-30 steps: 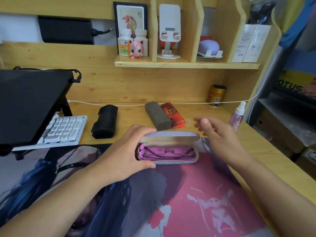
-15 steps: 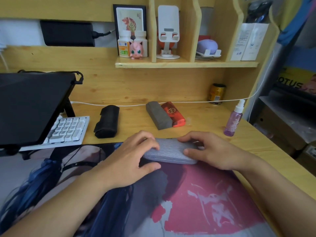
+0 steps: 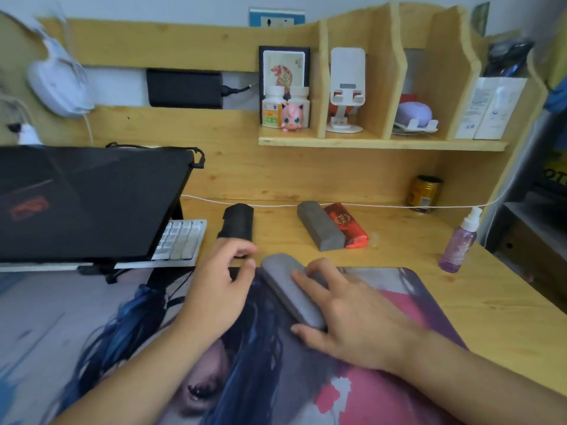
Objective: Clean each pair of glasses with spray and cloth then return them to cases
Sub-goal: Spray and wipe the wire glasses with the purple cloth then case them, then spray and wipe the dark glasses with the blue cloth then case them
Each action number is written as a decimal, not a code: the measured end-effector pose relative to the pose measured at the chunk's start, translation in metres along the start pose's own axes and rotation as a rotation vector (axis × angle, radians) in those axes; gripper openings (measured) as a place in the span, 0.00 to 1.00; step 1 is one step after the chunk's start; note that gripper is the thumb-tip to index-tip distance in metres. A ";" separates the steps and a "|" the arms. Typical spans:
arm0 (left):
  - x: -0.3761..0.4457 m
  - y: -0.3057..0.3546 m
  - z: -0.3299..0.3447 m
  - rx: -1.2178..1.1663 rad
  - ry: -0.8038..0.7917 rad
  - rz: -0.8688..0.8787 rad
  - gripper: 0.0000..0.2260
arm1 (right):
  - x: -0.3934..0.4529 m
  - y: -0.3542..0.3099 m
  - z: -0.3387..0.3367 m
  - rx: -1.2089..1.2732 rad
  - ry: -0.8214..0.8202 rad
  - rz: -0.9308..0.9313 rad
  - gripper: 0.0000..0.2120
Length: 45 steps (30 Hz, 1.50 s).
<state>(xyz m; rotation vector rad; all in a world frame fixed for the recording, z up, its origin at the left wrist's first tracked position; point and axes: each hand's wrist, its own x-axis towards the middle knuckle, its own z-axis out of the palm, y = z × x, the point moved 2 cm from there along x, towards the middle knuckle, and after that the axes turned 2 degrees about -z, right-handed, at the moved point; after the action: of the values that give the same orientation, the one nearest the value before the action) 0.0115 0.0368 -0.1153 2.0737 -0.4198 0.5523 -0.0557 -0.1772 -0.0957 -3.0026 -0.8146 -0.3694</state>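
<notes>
Far left, a closed black laptop (image 3: 82, 204) sits propped on its stand above a white keyboard (image 3: 181, 239), and just past it a black soft pouch-like glasses case (image 3: 237, 222) lies at the back of the wooden bench (image 3: 429, 271). Now the left hand (image 3: 221, 286): it hovers beside the near end of that black case, fingers loosely curled, holding nothing, clear of the closed grey fabric-covered hard glasses case (image 3: 293, 289) just to its right. That grey case lies on the printed desk mat (image 3: 399, 394), lid shut, its long axis running diagonally from far-left to near-right. The right hand (image 3: 352, 317) is the one on it, the grip wrapped from the right side, fingers draped over the top and far end, thumb at the near end. So the right hand is plainly the nearer and already has the case along its length; I'd judge this pair is packed and the case is about to be set aside. Behind, a second dark grey hard case (image 3: 319, 225) lies touching a red case (image 3: 346, 225), both angled on much the same diagonal. Far right, well apart from both hands, a purple spray bottle with a white nozzle (image 3: 458, 243) stands upright near the bench edge.
</notes>
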 end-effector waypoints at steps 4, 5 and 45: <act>0.010 -0.014 -0.004 0.013 0.125 -0.121 0.09 | 0.075 0.006 0.024 -0.279 0.163 0.036 0.34; 0.010 -0.017 -0.004 0.008 0.119 -0.143 0.08 | 0.092 0.011 0.028 -0.326 0.137 0.067 0.34; -0.010 0.071 0.046 0.188 0.053 0.211 0.25 | 0.022 0.039 -0.009 1.619 0.311 0.541 0.15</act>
<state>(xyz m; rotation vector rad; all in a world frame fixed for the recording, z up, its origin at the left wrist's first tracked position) -0.0220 -0.0382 -0.0928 2.2013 -0.5790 0.7968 -0.0195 -0.2008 -0.0798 -1.4484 -0.0511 -0.0459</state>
